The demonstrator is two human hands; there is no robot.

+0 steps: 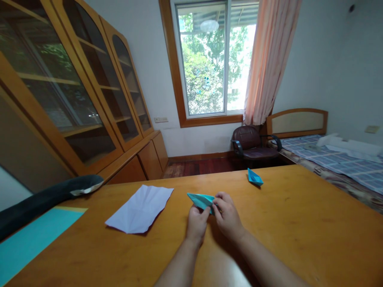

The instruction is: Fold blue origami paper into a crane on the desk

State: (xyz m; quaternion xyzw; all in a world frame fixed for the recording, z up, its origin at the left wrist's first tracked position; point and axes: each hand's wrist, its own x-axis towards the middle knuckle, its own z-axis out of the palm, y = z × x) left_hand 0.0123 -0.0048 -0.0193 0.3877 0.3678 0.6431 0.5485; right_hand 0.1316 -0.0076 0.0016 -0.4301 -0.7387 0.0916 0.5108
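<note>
Both of my hands hold a folded piece of teal paper [201,200] just above the wooden table [299,223]. My left hand [196,223] pinches its near edge from below. My right hand [227,214] grips its right end with curled fingers. The paper's pointed tip sticks out to the left. A finished teal paper boat [255,177] rests farther back on the table, to the right of my hands and apart from them.
A creased white sheet [140,209] lies left of my hands. A teal sheet [32,239] lies at the table's left edge under a dark chair back [44,198]. Beyond the table stand a glass-fronted cabinet [89,99], an armchair [254,144] and a bed [344,161].
</note>
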